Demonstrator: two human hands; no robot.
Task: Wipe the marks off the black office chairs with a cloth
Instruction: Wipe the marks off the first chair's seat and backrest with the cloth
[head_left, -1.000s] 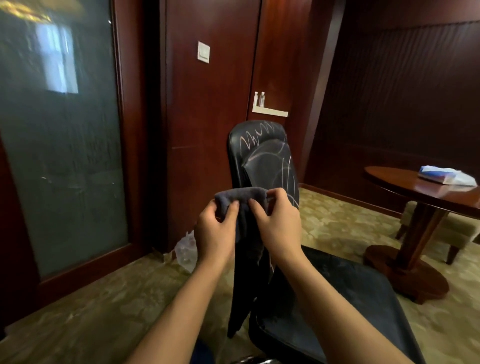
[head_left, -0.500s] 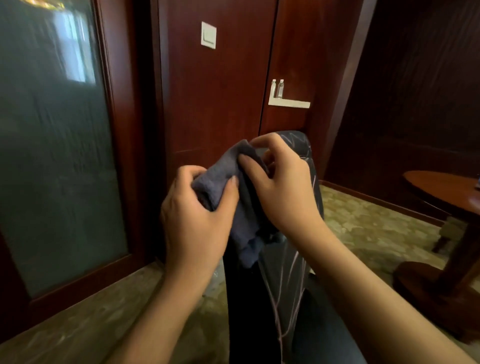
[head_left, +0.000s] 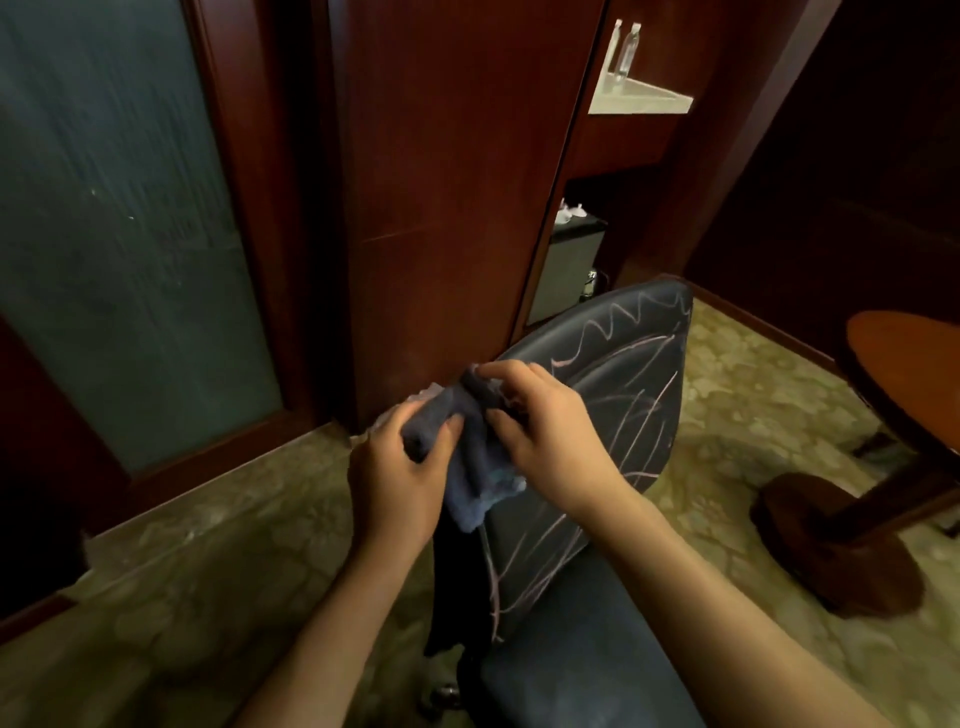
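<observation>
A black office chair (head_left: 623, 415) stands in front of me, its backrest covered in pale chalk-like scribbles and zigzags. Its dark seat (head_left: 587, 654) lies below my arms. Both hands hold a bunched grey-blue cloth (head_left: 472, 467) just left of the backrest's edge. My left hand (head_left: 400, 478) grips the cloth's left end with fingers and thumb wrapped round it. My right hand (head_left: 540, 436) pinches the cloth's upper fold between thumb and fingers. The cloth's lower corner hangs loose, and it is apart from the marks.
A dark wood wall panel (head_left: 441, 182) and a frosted glass door (head_left: 114, 223) stand close behind the chair. A round wooden table (head_left: 909, 374) on a pedestal base is at the right. Two small bottles (head_left: 623, 52) stand on a white shelf. Patterned carpet (head_left: 208, 571) covers the floor.
The view has tilted down and closer over the chair, so the scribbled backrest shows again. Both hands have kept gathering the cloth into a tighter bundle, which now sits lower beside the backrest.
</observation>
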